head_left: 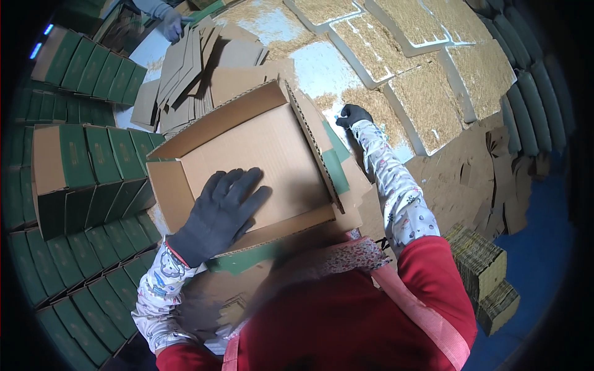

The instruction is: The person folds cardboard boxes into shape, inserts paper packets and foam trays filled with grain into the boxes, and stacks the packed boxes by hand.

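My left hand, in a dark grey glove, lies with its fingers spread on the bottom of an open-topped brown cardboard box. The box is tilted in front of me, its inside plain brown. To the right of the box, my right hand, in a dark glove, is curled down at the white tabletop, beside loose golden-brown shreds. A small pale bit shows by its fingertips; what the fingers hold is too small to name. Green-and-brown cardboard sticks out from behind the box's right wall.
White-edged slabs topped with golden-brown shreds cover the far right. Flat cardboard pieces lie heaped at the far left, with a co-worker's gloved hand on them. Green boxes stand stacked at left. Bundled yellowish pieces stand at lower right.
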`<state>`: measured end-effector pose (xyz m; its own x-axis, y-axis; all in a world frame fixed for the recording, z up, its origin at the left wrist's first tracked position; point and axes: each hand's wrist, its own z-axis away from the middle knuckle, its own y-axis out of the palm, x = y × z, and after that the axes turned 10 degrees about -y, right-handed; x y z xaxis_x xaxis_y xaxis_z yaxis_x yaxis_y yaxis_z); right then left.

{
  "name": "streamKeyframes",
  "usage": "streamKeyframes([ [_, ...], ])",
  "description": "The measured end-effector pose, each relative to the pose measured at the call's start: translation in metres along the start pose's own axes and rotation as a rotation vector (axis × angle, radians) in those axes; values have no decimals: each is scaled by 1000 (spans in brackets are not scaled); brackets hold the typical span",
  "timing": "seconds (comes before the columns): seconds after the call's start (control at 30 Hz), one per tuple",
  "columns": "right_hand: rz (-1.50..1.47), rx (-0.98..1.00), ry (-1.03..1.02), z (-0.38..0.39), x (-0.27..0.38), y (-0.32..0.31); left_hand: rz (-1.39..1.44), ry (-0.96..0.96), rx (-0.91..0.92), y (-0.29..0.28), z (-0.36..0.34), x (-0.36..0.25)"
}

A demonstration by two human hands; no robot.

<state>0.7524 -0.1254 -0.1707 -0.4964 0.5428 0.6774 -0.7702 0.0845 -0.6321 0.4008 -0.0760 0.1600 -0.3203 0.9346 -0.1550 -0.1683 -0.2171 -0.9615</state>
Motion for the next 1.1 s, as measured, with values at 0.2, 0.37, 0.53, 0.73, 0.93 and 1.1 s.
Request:
streamKeyframes([
  [0.2,30,-310,-19,8,23,-9,-103,-152,170,21,10,-6],
  [0.37,-301,-560,-1020,169,243,-107,105,-139,178,20,45,26],
  [0.53,846,397,-1110,205,277,-59,-7,-112,194,-42,76,57],
  [0.73,165,232,-1297,206,231,-147,395,-76,73,-13,113,96],
  [0.93,333,170,-1145,170,229,-33,249,-243,-198,67,46,43],
  [1.1,-726,-158,-360,147,198,18,1388,-643,-456,187,109,65],
])
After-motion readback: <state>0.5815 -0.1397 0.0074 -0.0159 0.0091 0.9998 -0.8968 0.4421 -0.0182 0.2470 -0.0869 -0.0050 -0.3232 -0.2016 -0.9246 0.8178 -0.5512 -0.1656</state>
